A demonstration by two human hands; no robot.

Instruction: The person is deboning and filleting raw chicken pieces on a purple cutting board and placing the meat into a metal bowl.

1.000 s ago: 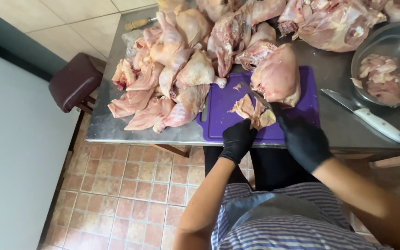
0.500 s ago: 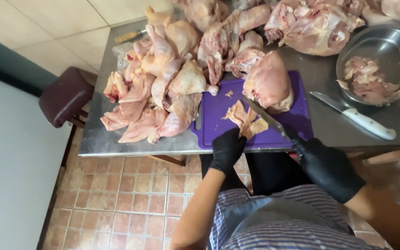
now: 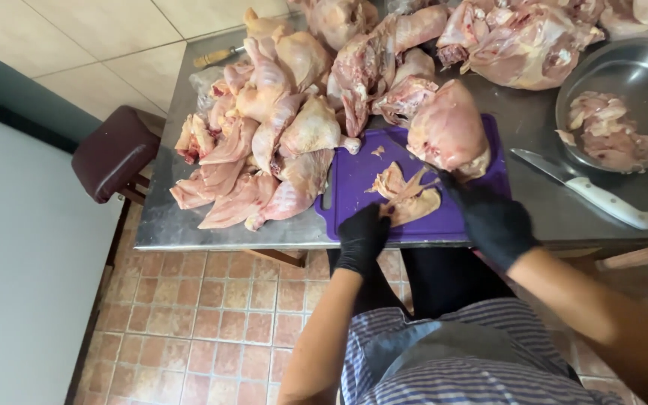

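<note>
A purple cutting board (image 3: 354,180) lies on a steel table (image 3: 189,225). My left hand (image 3: 363,236), in a black glove, pins down a small flat piece of raw chicken (image 3: 406,196) at the board's near edge. My right hand (image 3: 493,219), also gloved in black, is closed on a knife (image 3: 430,171), and the dark blade reaches toward that piece. A large raw chicken chunk (image 3: 448,131) sits on the board just beyond the blade.
A heap of raw chicken legs and quarters (image 3: 264,142) lies left of the board, with more carcasses (image 3: 519,37) behind it. At the right, a metal bowl (image 3: 639,71) holds trimmings beside a white-handled knife (image 3: 594,196). A maroon stool (image 3: 114,150) stands on the left.
My right hand drew back toward my body half a second ago. It is now back at the board with the blade at the chicken piece. My left hand stayed on the piece.
</note>
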